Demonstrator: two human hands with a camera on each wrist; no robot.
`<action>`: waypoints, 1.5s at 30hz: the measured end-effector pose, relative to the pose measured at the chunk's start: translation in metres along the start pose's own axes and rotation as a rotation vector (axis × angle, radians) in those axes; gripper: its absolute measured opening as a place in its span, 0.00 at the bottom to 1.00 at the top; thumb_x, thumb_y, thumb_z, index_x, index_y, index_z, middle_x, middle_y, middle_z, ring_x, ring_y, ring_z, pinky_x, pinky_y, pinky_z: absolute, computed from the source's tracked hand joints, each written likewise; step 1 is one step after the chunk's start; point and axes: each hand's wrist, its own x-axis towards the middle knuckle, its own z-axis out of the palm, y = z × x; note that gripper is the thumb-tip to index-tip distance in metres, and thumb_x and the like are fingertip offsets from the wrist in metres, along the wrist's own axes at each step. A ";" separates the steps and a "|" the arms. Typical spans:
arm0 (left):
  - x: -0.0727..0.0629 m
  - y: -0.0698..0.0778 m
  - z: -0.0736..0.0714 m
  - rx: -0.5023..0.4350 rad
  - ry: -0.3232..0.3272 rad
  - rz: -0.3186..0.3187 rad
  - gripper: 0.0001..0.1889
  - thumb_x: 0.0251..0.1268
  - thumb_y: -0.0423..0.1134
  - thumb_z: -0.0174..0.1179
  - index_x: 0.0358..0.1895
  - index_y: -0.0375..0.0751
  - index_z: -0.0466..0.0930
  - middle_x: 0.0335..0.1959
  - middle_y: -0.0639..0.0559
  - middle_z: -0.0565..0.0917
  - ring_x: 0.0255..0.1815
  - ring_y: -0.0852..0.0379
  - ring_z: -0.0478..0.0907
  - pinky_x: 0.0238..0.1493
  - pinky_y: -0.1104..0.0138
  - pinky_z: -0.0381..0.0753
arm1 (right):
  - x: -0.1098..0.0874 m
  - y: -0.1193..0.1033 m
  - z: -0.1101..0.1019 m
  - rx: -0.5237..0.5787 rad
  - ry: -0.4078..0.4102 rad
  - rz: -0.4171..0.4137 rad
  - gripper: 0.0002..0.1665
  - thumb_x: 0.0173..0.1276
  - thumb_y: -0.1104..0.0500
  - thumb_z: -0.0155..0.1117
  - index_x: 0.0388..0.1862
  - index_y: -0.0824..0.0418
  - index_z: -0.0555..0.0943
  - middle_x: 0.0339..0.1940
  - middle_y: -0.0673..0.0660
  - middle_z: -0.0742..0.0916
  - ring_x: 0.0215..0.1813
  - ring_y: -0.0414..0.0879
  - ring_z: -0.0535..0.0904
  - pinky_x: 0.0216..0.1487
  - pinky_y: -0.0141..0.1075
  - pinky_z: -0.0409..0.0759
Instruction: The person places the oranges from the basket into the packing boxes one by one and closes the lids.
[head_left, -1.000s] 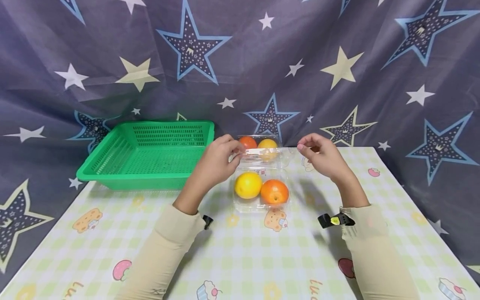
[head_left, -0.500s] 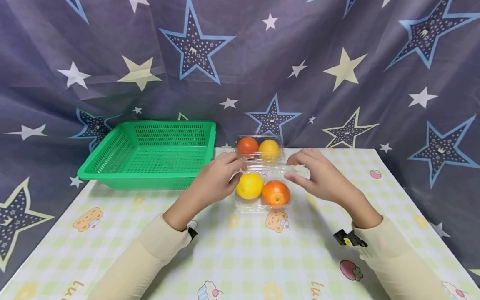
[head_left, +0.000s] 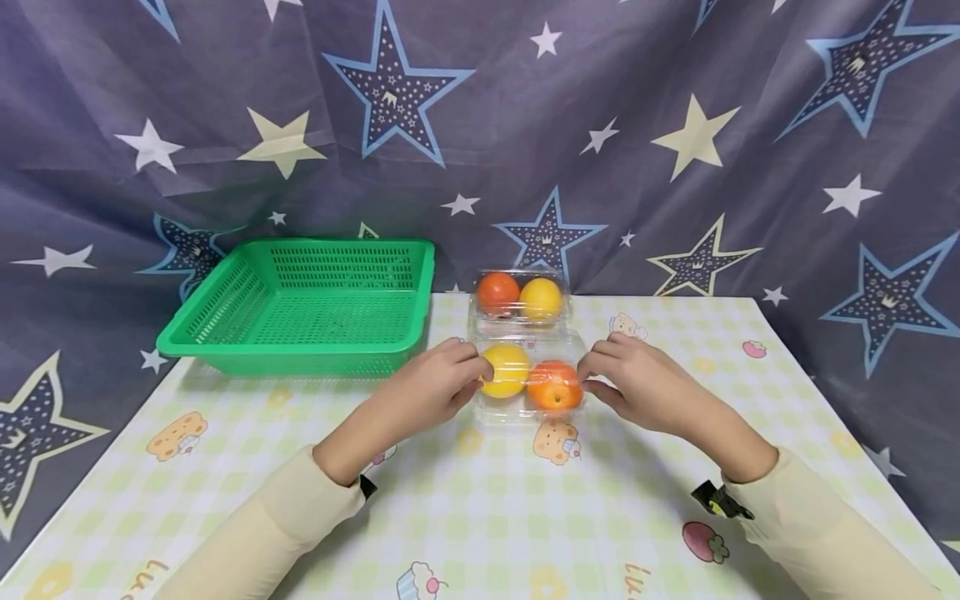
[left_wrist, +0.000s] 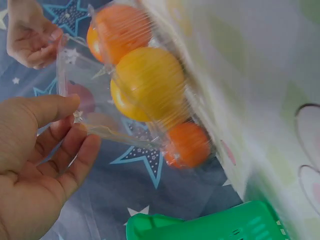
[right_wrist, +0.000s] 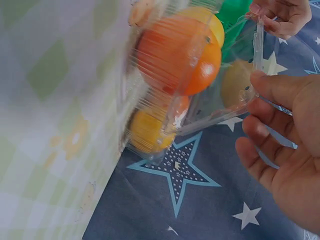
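Observation:
A clear plastic clamshell box [head_left: 491,414] on the table holds a round yellow fruit [head_left: 506,371] and an orange-coloured fruit [head_left: 555,385]. Its hinged lid [right_wrist: 258,42] is tilted up over the fruit. My left hand [head_left: 442,379] pinches one front corner of the lid between thumb and fingers, seen close in the left wrist view. The opposite corner is pinched by my right hand [head_left: 641,383], and the right wrist view has that thumb [right_wrist: 275,87] on the lid's edge.
Behind stands a second clear box [head_left: 520,327] with a red-orange fruit [head_left: 498,293] and a yellow one [head_left: 540,298]. A green plastic basket [head_left: 300,365] sits at the back left. A star-patterned curtain [head_left: 480,125] hangs along the table's far edge.
Both hands have come down and toward me, swinging the lid from upright at the back to over the fruit. The right hand, earlier apart from the lid, now grips its corner.

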 end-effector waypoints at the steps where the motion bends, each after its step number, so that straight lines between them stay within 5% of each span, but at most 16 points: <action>1: -0.001 0.000 0.001 0.004 -0.003 0.006 0.08 0.62 0.26 0.68 0.41 0.42 0.84 0.37 0.51 0.83 0.41 0.51 0.80 0.44 0.64 0.80 | -0.001 0.000 0.001 -0.003 -0.002 -0.012 0.10 0.60 0.66 0.77 0.39 0.58 0.86 0.36 0.49 0.86 0.39 0.45 0.79 0.47 0.43 0.80; 7: -0.004 0.003 0.006 0.029 -0.014 0.014 0.09 0.61 0.25 0.68 0.39 0.42 0.83 0.34 0.52 0.82 0.37 0.53 0.77 0.45 0.64 0.79 | -0.008 -0.003 0.008 -0.036 -0.003 -0.055 0.10 0.59 0.67 0.77 0.38 0.59 0.86 0.34 0.49 0.86 0.37 0.45 0.78 0.44 0.42 0.80; 17: -0.011 0.008 0.013 0.031 -0.126 -0.029 0.06 0.62 0.30 0.69 0.40 0.43 0.85 0.36 0.52 0.83 0.40 0.53 0.81 0.44 0.65 0.82 | -0.011 -0.004 0.014 -0.124 -0.001 -0.089 0.11 0.58 0.68 0.77 0.38 0.60 0.86 0.33 0.50 0.86 0.37 0.47 0.79 0.43 0.42 0.81; 28: -0.012 0.012 0.015 0.040 -0.216 -0.081 0.15 0.54 0.27 0.74 0.43 0.45 0.87 0.38 0.52 0.83 0.43 0.54 0.80 0.43 0.66 0.82 | -0.015 -0.006 0.021 -0.165 0.013 -0.120 0.11 0.58 0.66 0.77 0.38 0.60 0.84 0.31 0.50 0.86 0.35 0.47 0.76 0.39 0.41 0.79; 36: -0.010 0.009 0.017 0.132 -0.180 0.035 0.14 0.50 0.24 0.70 0.39 0.44 0.88 0.33 0.52 0.84 0.36 0.56 0.80 0.36 0.69 0.81 | -0.016 -0.008 0.022 -0.168 -0.003 -0.119 0.10 0.58 0.66 0.77 0.39 0.60 0.85 0.32 0.50 0.87 0.36 0.47 0.78 0.40 0.41 0.80; 45: -0.010 0.005 0.023 0.431 -0.116 0.227 0.08 0.58 0.25 0.69 0.34 0.41 0.83 0.26 0.53 0.82 0.29 0.57 0.76 0.30 0.70 0.80 | -0.017 -0.008 0.026 -0.174 0.003 -0.123 0.11 0.58 0.65 0.78 0.38 0.60 0.85 0.32 0.50 0.87 0.36 0.46 0.79 0.40 0.41 0.80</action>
